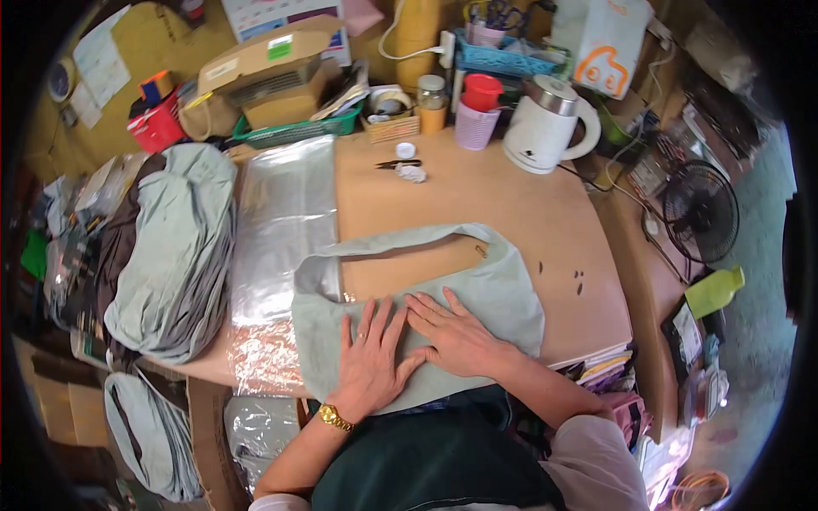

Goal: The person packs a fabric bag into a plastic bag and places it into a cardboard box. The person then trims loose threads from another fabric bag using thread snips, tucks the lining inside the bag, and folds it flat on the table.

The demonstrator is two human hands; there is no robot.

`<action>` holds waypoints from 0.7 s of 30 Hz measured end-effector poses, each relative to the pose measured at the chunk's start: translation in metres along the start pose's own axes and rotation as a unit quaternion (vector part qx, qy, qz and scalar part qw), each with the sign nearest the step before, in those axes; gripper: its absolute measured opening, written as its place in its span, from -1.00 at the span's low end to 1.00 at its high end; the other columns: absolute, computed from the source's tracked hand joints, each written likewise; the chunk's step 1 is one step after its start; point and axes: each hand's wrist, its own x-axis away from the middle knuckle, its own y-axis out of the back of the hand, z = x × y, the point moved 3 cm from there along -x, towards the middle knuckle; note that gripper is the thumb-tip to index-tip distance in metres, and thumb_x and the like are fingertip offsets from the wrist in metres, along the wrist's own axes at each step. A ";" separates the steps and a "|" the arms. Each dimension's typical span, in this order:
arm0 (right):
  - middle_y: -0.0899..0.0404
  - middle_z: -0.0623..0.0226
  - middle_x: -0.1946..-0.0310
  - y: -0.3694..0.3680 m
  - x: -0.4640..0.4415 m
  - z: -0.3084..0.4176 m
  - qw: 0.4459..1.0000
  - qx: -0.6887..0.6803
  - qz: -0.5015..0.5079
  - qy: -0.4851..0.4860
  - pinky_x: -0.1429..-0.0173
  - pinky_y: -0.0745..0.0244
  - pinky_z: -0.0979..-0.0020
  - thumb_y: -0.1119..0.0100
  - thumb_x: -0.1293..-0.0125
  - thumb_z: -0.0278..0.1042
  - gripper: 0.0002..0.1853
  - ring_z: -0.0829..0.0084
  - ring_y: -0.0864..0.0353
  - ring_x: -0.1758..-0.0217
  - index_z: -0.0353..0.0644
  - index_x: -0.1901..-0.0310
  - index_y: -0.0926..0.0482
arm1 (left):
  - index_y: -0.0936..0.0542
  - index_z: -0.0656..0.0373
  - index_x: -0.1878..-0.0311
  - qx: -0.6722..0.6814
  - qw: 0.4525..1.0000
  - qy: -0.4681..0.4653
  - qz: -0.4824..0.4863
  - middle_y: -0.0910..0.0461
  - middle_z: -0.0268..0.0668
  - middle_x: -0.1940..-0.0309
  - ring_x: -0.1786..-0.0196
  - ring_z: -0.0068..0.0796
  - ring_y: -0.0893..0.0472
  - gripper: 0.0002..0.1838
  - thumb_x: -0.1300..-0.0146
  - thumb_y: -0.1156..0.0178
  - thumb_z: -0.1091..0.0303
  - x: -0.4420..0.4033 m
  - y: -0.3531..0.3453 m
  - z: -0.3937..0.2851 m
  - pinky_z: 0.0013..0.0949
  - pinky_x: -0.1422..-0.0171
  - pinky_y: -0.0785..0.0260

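Observation:
A pale grey-green fabric shoulder bag [503,298] lies flat on the table in front of me, its strap arching toward the far side. My left hand [372,358] rests palm down on the bag's body, fingers stretched out, a gold watch on the wrist. Beside it, my right hand [456,336] also presses flat on the cloth with its fingers spread. The two hands nearly meet at the middle of the bag. Under the bag's left edge runs a stack of clear plastic sleeves [285,204].
A tall pile of similar bags [170,255] sits at the left; more bags [149,434] hang below it. Small snips [398,163] and crumpled paper lie beyond the bag. A white kettle [541,128], cups and a green basket [294,132] line the back. A fan [700,211] stands right.

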 end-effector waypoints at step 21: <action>0.09 0.01 -0.56 0.014 0.047 -0.054 0.974 0.083 0.083 -0.194 -0.59 0.45 -0.18 -0.01 -0.30 0.34 -0.06 0.05 0.25 -0.65 -0.24 -0.49 -0.10 | -0.63 0.07 0.23 0.018 0.972 -0.163 -0.169 -0.58 -0.31 0.34 0.10 -0.22 -0.52 -0.81 -0.05 -0.30 0.50 -0.224 -0.081 -0.039 -0.12 -0.06 -0.34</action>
